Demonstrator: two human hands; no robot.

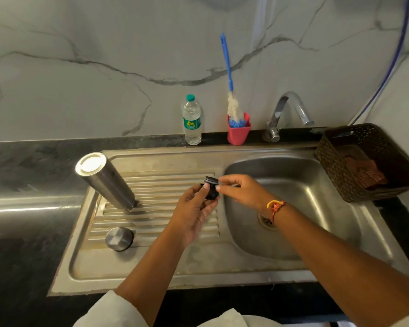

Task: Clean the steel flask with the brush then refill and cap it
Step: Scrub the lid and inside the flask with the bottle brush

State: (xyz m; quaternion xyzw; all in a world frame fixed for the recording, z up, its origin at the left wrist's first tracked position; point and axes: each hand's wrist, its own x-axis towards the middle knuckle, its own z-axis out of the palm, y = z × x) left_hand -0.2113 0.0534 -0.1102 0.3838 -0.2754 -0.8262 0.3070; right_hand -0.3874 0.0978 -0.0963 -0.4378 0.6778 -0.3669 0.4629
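Note:
The steel flask [106, 181] stands upside down on the ribbed drainboard [165, 263], its base facing up. Its steel outer cap [119, 238] lies on the drainboard near the front. My left hand [194, 213] holds a small black inner stopper [211, 189] over the drainboard's right edge. My right hand [242, 191] pinches the stopper's top between thumb and fingers. The blue-handled bottle brush [230, 90] stands bristles down in a pink cup [238, 134] at the back.
A clear water bottle [192, 121] with a green cap stands by the wall. The tap [291, 109] arches over the sink basin [293, 208]. A dark woven basket [368, 164] with a cloth sits at the right on the black counter [21, 175].

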